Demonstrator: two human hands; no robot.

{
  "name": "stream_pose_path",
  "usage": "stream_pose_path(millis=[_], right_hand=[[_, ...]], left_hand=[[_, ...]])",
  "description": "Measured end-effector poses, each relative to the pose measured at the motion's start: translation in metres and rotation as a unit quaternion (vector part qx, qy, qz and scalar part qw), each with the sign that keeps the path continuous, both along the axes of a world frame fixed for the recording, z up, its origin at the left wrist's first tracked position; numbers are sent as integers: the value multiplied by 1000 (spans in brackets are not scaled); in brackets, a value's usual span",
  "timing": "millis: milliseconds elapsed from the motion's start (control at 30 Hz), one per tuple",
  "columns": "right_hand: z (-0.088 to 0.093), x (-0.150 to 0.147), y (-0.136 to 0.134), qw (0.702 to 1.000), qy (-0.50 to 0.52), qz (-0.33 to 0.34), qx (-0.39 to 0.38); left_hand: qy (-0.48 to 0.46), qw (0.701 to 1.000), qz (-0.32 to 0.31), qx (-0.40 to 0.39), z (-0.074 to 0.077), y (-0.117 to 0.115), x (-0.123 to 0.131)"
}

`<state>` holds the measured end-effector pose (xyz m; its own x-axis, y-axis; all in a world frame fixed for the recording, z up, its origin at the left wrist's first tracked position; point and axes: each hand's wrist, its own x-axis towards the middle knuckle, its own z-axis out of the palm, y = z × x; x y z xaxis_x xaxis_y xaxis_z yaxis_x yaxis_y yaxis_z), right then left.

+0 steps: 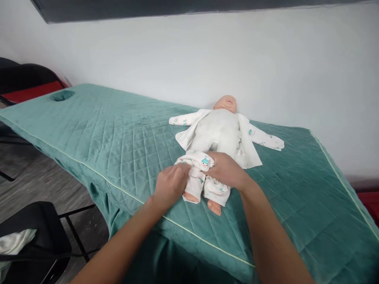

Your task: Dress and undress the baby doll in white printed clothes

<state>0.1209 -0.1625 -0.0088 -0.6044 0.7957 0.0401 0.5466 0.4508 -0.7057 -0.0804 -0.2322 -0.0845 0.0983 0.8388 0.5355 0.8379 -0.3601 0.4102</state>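
Observation:
A baby doll [225,103] lies on its back on the green quilted bed, feet toward me. Its white cloth torso [217,128] shows between the spread sides of an open white baby shirt [251,150], whose sleeves stretch out to both sides. White printed baby pants [195,158] are bunched around the doll's lower legs, with both feet poking out of the cuffs. My left hand [172,182] is closed on the pants at the left leg. My right hand [226,169] grips the bunched waist part between the legs; some of its fingers are hidden by the fabric.
The green bed cover [118,130] spreads far to the left, with a face hole [62,95] near its end. A white wall [133,59] stands right behind. At lower left is a black chair [35,225] with a pale cloth [16,242] on it. More chairs [29,79] stand beyond.

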Motion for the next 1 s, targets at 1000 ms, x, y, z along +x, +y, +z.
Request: stream_pose_path(millis=[1000], right_hand=[[-5,2,4,997,72,-38,-10]], left_hand=[[-115,969,52,-211,1,-43,-2]])
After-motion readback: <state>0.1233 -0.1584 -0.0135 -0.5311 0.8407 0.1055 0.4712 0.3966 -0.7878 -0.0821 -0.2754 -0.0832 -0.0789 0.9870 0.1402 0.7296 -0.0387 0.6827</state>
